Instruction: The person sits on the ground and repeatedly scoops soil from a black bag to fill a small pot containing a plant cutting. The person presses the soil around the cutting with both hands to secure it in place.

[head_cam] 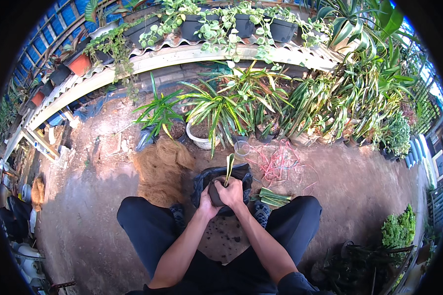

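Note:
Between my knees, my left hand (208,205) and my right hand (230,191) clasp a dark ball of soil (216,194). A variegated leaf cutting (229,169) stands upright from its top, beside my right thumb. Beneath the hands lies an open black plastic bag (244,173); its contents are mostly hidden. Brown coconut fibre (161,173) is heaped left of the bag. On the right are a tangle of pink plastic twine (277,162) and a small stack of cut leaves (274,197). A clear plastic cup (241,148) stands just beyond the bag.
Potted plants, one in a white pot (203,142), line the ground ahead. Behind them runs a raised shelf (192,54) with trailing plants in black pots. A leafy green plant (398,228) is at the lower right. Dark crumbs of soil lie between my feet.

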The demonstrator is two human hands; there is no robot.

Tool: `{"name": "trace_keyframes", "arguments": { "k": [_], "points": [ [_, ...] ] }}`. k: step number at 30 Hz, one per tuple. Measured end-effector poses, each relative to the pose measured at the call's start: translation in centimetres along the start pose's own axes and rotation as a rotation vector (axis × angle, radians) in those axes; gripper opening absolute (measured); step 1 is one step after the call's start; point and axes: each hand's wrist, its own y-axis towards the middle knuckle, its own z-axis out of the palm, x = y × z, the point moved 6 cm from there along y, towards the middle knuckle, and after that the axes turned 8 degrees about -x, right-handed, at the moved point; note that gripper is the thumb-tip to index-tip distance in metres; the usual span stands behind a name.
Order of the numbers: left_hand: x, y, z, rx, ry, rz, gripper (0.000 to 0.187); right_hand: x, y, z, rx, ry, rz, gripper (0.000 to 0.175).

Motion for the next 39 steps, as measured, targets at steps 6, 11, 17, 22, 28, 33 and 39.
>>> {"name": "trace_keyframes", "arguments": {
  "k": [6, 11, 17, 22, 28, 33, 39],
  "points": [
    [0.1, 0.1, -0.1, 0.037, -0.199, 0.051, 0.043, 1.1, 0.4, -0.3, -0.024, -0.083, -0.112, 0.024],
    [0.0, 0.7, -0.4, 0.051, -0.054, -0.051, 0.045, 0.5, -0.1, 0.8, 0.272, 0.031, -0.185, 0.022],
    [-0.5, 0.2, 0.4, -0.019, -0.172, 0.069, 0.045, -1.2, 0.1, -0.4, -0.236, -0.011, 0.166, 0.025],
    [-0.3, 1.5, -0.3, -0.021, -0.163, 0.102, 0.043, 1.4, 0.2, 0.1, -0.069, -0.129, -0.396, 0.031],
    [-0.6, 2.3, -0.1, -0.020, -0.092, 0.156, 0.044, 1.3, 0.0, 0.5, 0.005, -0.087, -0.290, 0.042],
    [-2.9, 0.6, 0.4, -0.012, -0.133, 0.152, 0.050, -0.8, 1.8, 0.5, 0.213, 0.134, -0.224, 0.054],
    [-4.5, 1.2, -0.4, -0.086, -0.234, 0.159, 0.054, -10.3, 4.4, 1.4, 0.101, 0.280, 0.411, 0.034]
  ]
}}
